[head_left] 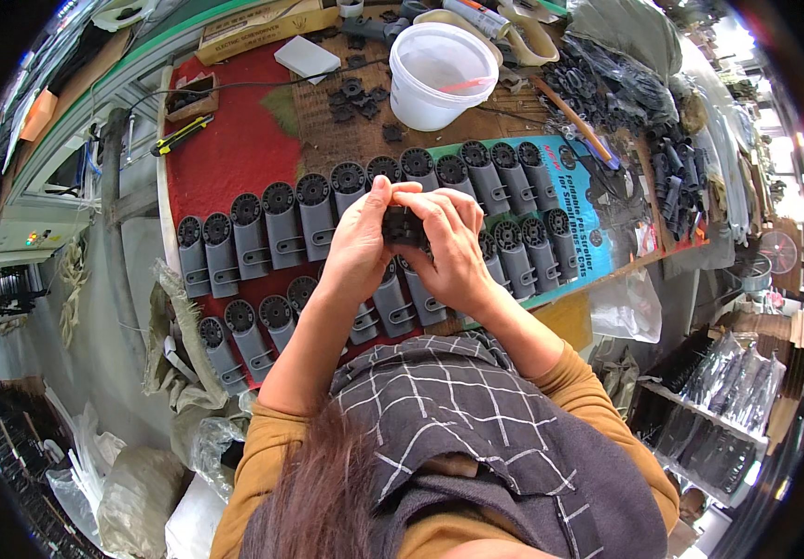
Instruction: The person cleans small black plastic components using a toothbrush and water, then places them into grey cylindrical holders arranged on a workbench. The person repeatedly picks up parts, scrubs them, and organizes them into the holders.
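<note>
Between both hands, above the table, I hold a small black plastic part [403, 226]; fingers cover much of it. My left hand [362, 233] closes on its left side, the thumb and fingertips near its top. Curled round the right side is my right hand [451, 242], and the two hands' fingertips meet. Beneath them stand two rows of grey plastic tubular housings [281, 233] with round black slotted ends. A front-row housing [390, 303] shows just below my hands, partly hidden by my forearms.
A white bucket [439, 79] stands at the back, beside loose black parts [355, 98]. Left lie a yellow utility knife [182, 136] and a small wooden box [192, 98]. A hammer [574, 121] rests near piled black parts [597, 88] at right. A printed blue sheet [570, 168] covers the table's right.
</note>
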A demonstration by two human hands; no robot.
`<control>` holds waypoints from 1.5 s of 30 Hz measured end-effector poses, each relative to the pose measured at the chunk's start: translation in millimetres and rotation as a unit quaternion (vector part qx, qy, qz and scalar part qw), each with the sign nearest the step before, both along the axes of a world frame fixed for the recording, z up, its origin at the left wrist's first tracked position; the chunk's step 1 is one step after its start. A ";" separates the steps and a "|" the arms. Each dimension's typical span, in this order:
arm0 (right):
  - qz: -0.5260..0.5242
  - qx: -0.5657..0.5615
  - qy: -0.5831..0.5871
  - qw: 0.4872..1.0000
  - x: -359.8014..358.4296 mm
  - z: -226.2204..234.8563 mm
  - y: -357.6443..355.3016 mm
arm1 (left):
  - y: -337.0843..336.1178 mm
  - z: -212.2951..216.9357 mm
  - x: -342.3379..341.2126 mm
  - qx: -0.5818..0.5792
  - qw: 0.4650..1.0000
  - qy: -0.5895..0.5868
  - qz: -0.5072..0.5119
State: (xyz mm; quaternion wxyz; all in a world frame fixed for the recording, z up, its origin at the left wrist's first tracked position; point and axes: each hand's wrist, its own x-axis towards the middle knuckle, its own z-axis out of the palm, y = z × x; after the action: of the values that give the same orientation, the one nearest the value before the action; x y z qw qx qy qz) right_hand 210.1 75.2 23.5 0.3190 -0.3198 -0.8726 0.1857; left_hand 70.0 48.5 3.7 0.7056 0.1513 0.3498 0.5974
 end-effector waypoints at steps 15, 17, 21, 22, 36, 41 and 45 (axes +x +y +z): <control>-0.056 0.149 -0.075 0.984 0.7 6.9 -33.0 | -33.7 3.2 -1.2 -0.005 0.997 0.069 0.016; -0.059 0.129 -0.020 0.990 4.8 7.2 -37.5 | -33.4 6.4 7.5 0.039 0.992 0.116 0.030; -0.098 0.129 -0.044 0.986 10.0 8.1 -44.1 | -27.0 11.1 18.5 -0.013 0.994 0.087 0.072; -0.106 0.140 -0.061 0.982 12.0 8.3 -44.9 | -26.2 11.1 21.8 -0.009 0.995 0.059 0.078; -0.164 0.204 -0.101 0.960 6.1 4.9 -55.8 | -28.9 16.9 26.9 0.000 0.989 0.136 0.061; -0.088 0.193 -0.059 0.976 6.6 9.2 -44.3 | -29.5 10.7 19.7 0.059 0.995 0.075 0.024; -0.081 0.146 -0.011 0.986 8.7 7.7 -39.7 | -28.8 9.8 12.6 0.041 0.986 0.156 0.032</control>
State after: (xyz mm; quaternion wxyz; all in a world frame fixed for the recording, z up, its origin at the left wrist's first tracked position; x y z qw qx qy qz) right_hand 218.8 35.6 31.2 0.3661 -0.3414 -0.8652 0.0267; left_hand 82.6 19.7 13.5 0.6160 0.2601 0.4354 0.6028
